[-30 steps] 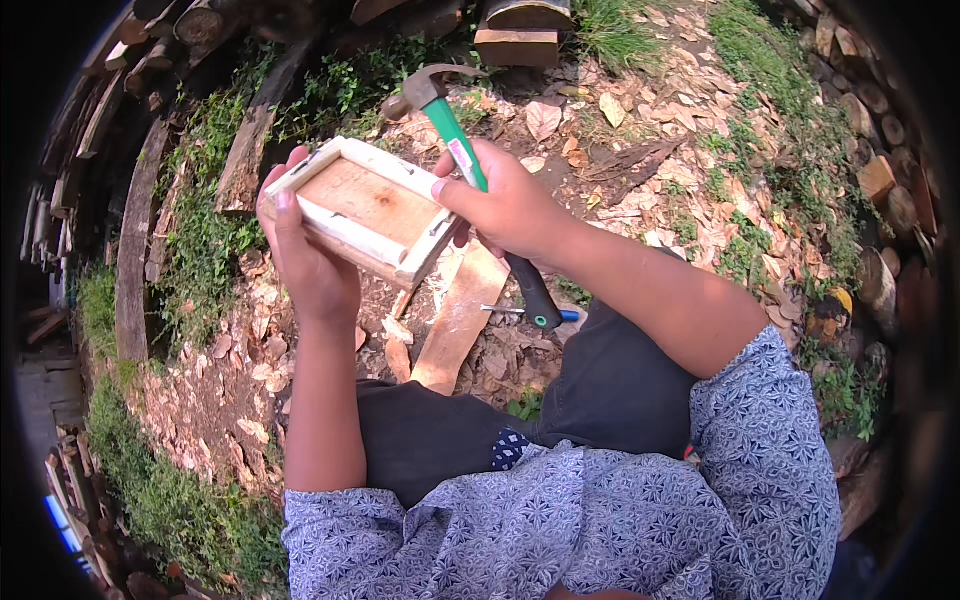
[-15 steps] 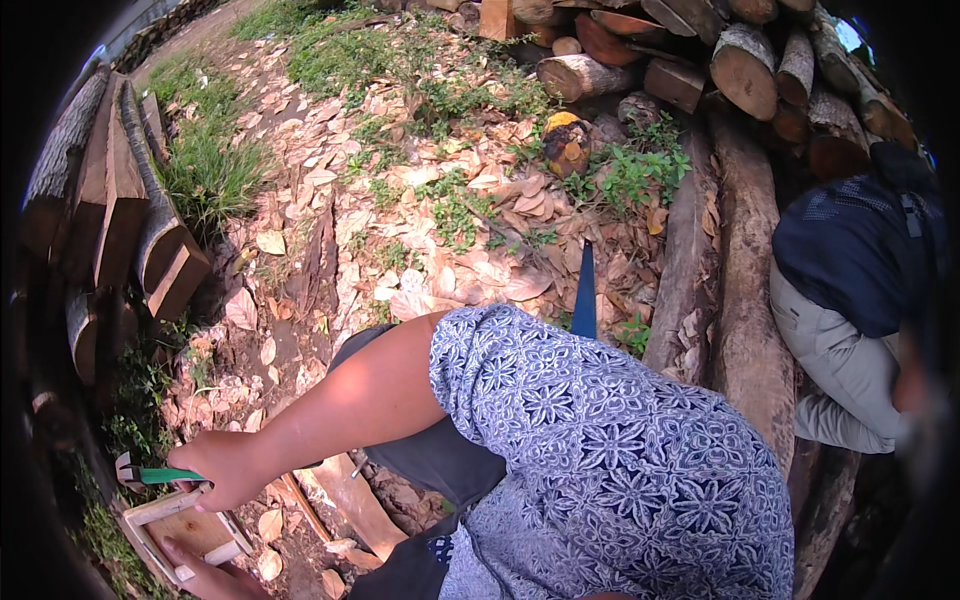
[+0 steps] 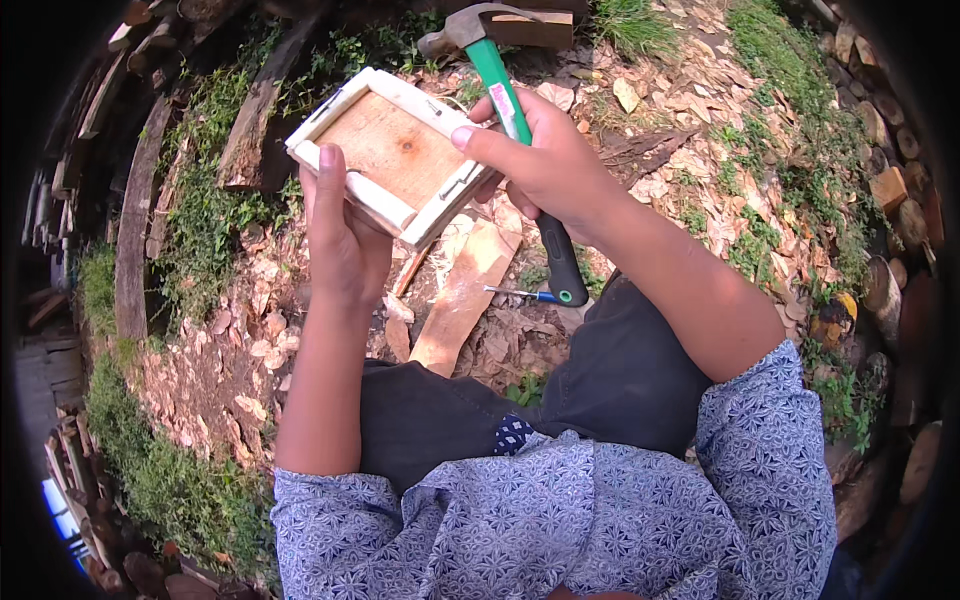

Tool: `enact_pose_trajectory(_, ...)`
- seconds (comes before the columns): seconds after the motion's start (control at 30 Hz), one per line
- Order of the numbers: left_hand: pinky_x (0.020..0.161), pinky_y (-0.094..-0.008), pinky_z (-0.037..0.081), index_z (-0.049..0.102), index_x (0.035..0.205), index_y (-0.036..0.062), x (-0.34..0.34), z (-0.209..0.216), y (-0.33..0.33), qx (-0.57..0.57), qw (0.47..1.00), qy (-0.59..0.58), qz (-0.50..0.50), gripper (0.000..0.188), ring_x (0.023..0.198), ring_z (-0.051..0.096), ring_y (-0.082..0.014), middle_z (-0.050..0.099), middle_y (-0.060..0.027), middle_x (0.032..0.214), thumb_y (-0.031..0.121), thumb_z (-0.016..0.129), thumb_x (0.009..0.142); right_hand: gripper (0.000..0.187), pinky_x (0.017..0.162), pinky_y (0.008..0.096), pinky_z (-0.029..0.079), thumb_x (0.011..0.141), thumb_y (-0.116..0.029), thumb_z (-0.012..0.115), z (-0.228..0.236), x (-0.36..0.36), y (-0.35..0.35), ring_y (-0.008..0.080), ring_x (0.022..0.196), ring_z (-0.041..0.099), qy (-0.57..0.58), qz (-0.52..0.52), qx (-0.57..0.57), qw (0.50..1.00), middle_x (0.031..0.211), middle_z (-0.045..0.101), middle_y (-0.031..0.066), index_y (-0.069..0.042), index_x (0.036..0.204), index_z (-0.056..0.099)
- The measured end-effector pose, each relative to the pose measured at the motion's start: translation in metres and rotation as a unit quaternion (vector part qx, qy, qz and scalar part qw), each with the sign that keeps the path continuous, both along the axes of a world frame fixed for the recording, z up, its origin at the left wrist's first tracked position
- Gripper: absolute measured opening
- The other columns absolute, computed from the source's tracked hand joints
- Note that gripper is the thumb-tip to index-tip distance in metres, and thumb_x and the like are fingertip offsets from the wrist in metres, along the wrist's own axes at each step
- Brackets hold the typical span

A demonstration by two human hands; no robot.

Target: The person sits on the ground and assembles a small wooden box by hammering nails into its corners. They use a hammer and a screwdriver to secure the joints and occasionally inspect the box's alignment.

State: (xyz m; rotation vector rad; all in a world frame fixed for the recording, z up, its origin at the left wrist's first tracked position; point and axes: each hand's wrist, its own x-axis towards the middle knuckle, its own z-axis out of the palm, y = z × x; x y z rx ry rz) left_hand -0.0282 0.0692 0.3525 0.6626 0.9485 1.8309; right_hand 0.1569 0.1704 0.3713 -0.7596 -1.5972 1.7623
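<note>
Up in front of me is a small shallow wooden frame (image 3: 388,145), with pale strips around a brown panel. Dark metal bits, like bent nails or staples, show on its strips. My left hand (image 3: 345,235) grips its near left side, thumb over the edge. In my right hand (image 3: 545,165) is a claw hammer (image 3: 489,78) with a green shaft and black grip, its head pointing away from me. The right thumb also presses on the frame's right corner. Some fingers of both hands are hidden behind the frame and hammer.
Below the hands, a flat piece of wood (image 3: 468,295) lies on leaf-strewn ground beside a blue-handled thin metal tool (image 3: 545,296). Squared timber (image 3: 530,30) lies beyond the hammer head. Logs (image 3: 885,290) line the right side; thick planks (image 3: 265,120) stand at far left.
My view has swung left and down, bringing the frame, hammer and both hands from the lower left to the upper middle. The right hand still holds the hammer.
</note>
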Motion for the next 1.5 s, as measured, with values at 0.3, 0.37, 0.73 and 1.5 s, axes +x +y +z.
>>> enact_pose_trajectory(0.3, 0.103, -0.0417, 0.051, 0.052, 0.140, 0.0002, 0.011, 0.006, -0.004, -0.091, 0.992, -0.062, -0.055, 0.054, 0.118, 0.066, -0.0273, 0.064, -0.0171, 0.131, 0.039, 0.053, 0.102, 0.054, 0.040, 0.0186, 0.041, 0.091, -0.054, 0.074, 0.000, -0.003, -0.010, 0.0099, 0.062, 0.068, 0.019, 0.057, -0.010, 0.998, 0.087, 0.067, 0.0089, -0.004, 0.105, 0.057)
enact_pose_trajectory(0.37, 0.103, -0.0422, 0.052, 0.052, 0.140, -0.0002, 0.014, 0.007, 0.000, -0.098, 0.993, -0.056, -0.046, 0.055, 0.117, 0.066, -0.0281, 0.065, -0.0180, 0.131, 0.040, 0.052, 0.102, 0.056, 0.040, 0.0183, 0.042, 0.091, -0.055, 0.074, 0.000, -0.003, -0.006, 0.0094, 0.062, 0.068, 0.024, 0.056, -0.006, 0.998, 0.087, 0.067, 0.0089, -0.004, 0.107, 0.057)
enact_pose_trajectory(0.73, 0.102, -0.0424, 0.053, 0.052, 0.139, -0.0006, 0.001, -0.005, 0.004, -0.169, 0.984, -0.031, -0.050, 0.056, 0.117, 0.067, -0.0258, 0.066, -0.0176, 0.128, 0.042, 0.052, 0.103, 0.053, 0.038, 0.0173, 0.039, 0.099, -0.050, 0.064, -0.006, -0.006, 0.000, 0.0092, 0.067, 0.068, 0.012, 0.070, -0.028, 0.997, 0.095, 0.066, 0.0106, -0.002, 0.118, 0.052)
enact_pose_trajectory(1.5, 0.103, -0.0442, 0.051, 0.044, 0.146, 0.0120, -0.018, -0.083, 0.017, 0.006, 0.553, 0.825, -0.117, 0.102, 0.125, 0.055, -0.0360, 0.050, -0.0165, 0.133, 0.038, 0.091, 0.059, 0.048, 0.043, 0.0215, 0.040, 0.097, -0.038, 0.067, -0.049, 0.066, 0.035, 0.0085, 0.070, 0.070, -0.356, 0.120, 0.025, 0.926, 0.101, 0.068, 0.0048, -0.004, 0.130, 0.057)
